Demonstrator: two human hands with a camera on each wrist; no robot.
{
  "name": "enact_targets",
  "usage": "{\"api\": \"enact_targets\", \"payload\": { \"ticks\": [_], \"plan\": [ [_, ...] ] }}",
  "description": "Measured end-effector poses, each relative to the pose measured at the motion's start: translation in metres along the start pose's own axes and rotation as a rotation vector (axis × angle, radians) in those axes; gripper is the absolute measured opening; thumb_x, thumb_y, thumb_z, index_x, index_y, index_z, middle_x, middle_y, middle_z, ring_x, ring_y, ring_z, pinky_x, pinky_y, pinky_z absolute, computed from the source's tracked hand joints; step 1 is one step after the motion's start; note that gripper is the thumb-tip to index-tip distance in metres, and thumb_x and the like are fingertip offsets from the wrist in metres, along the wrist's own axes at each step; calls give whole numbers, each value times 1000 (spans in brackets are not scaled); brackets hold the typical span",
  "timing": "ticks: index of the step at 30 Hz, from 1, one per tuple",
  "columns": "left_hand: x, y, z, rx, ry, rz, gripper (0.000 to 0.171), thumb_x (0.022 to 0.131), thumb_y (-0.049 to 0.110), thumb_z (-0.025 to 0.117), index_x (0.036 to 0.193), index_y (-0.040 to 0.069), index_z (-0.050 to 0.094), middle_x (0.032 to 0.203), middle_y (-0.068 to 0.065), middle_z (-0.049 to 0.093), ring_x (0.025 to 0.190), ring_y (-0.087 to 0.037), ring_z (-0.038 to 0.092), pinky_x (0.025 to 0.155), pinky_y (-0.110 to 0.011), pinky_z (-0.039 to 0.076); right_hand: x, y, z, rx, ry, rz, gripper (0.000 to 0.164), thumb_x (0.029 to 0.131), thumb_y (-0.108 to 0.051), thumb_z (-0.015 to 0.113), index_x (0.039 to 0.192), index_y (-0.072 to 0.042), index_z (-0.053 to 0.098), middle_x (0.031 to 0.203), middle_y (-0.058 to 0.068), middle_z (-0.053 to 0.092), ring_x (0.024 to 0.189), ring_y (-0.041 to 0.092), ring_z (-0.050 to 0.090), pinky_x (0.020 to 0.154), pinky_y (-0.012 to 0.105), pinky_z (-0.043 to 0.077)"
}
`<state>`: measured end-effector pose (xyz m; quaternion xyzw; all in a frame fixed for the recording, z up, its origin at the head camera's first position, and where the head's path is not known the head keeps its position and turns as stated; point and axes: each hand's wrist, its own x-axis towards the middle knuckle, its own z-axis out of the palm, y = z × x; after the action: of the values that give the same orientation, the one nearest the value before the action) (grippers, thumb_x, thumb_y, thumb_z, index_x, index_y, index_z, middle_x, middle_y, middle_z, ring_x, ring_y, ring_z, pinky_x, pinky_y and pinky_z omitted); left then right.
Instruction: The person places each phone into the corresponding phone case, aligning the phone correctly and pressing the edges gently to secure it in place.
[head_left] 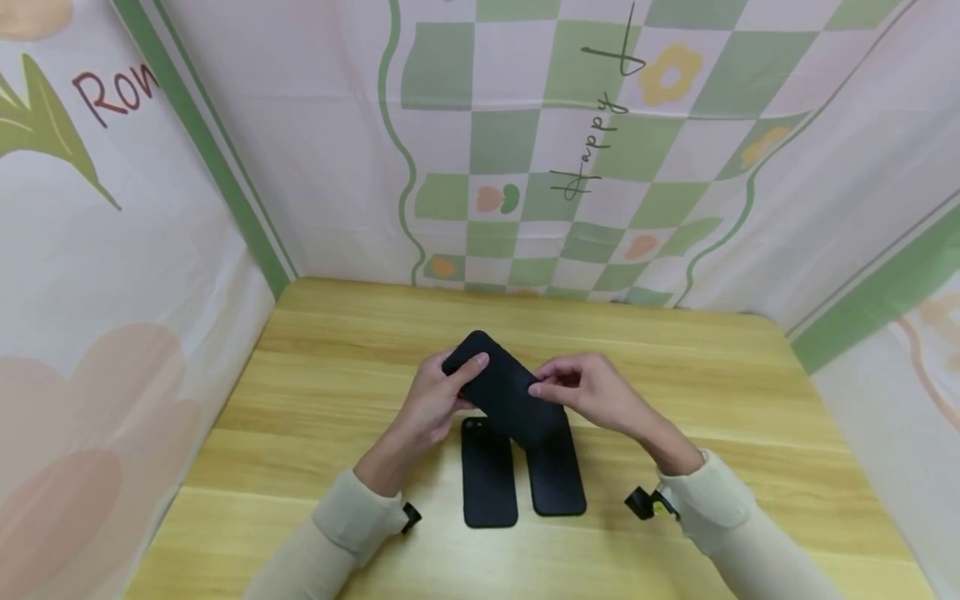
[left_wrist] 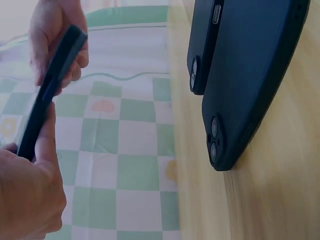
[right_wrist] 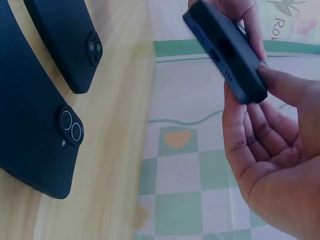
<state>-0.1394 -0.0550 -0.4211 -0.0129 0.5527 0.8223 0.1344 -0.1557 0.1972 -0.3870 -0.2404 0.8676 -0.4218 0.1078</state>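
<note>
A matte black phone (head_left: 506,392) is held tilted over the table between both hands. My left hand (head_left: 435,396) grips its upper left end, the thumb lying across the upper face and fingers underneath. At its right edge, my right hand (head_left: 592,392) pinches it between thumb and fingers. The right wrist view shows the phone's end edge (right_wrist: 227,57) with a dark opening and small holes. Below it, a black phone with camera lenses (head_left: 489,483) lies on the table. Beside that lies another black phone (head_left: 558,479), its upper part hidden behind the held one.
The wood-grain table (head_left: 337,333) has rounded far corners. Behind it hangs a patterned cloth (head_left: 502,142) with green checks, and cloth (head_left: 97,275) also covers the left side. A small black wrist device (head_left: 641,502) sticks out by the right sleeve.
</note>
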Motion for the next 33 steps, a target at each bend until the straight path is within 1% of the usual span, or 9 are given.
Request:
{"api": "enact_targets", "payload": {
  "ticks": [4,6,8,11,17,21,23,28,33],
  "plan": [
    [0,2,2,-56,47,57,33,107,16,66,132,-6,62,112,-16,70,97,-24,75,83,-40,65,-1,4,0,75,18,99,17,99,-22,78,101,-5,80,82,4,75,68,14,71,69,28,62],
    [1,3,2,-75,63,77,32,107,15,66,131,-6,63,113,-17,70,97,-25,76,82,-40,66,-2,6,1,135,33,149,22,98,-23,79,104,-2,80,87,7,78,73,19,76,74,31,65],
    [1,4,2,-84,68,84,31,106,14,66,130,-7,63,111,-17,71,96,-25,76,81,-39,66,-3,7,2,189,58,188,27,97,-24,80,108,1,80,91,9,80,76,23,78,78,31,65],
    [1,4,2,-90,63,82,30,107,12,64,130,-6,63,110,-16,70,95,-24,76,81,-39,66,-4,9,3,257,86,210,30,96,-22,81,110,5,78,93,12,81,76,24,79,80,30,65],
    [0,4,2,-100,69,89,33,107,13,64,132,-8,62,113,-17,70,97,-25,76,84,-43,65,-4,13,4,349,100,185,28,96,-11,80,111,12,75,95,16,80,75,26,79,78,34,66],
    [-1,4,2,-105,53,80,35,108,14,64,136,-7,61,118,-19,68,102,-27,74,88,-46,64,-5,14,3,343,112,162,24,96,-7,79,109,12,76,94,16,80,77,34,79,76,36,66],
    [-2,3,2,-102,34,83,36,108,14,62,137,-8,60,120,-19,67,104,-27,74,89,-47,64,-6,14,3,338,118,158,23,96,-7,78,109,12,76,94,16,80,76,34,79,76,36,66],
    [-1,2,2,-111,1,82,35,109,12,60,137,-8,59,119,-18,67,105,-27,74,90,-49,63,-8,15,1,323,119,146,21,96,-7,78,107,11,76,93,17,80,72,24,78,74,34,66],
    [-1,3,1,-106,-18,68,36,109,12,60,140,-8,58,120,-18,68,107,-28,74,93,-51,61,-7,15,-3,330,103,129,20,97,-6,77,106,12,76,90,14,80,69,22,77,75,37,66]
  ]
}}
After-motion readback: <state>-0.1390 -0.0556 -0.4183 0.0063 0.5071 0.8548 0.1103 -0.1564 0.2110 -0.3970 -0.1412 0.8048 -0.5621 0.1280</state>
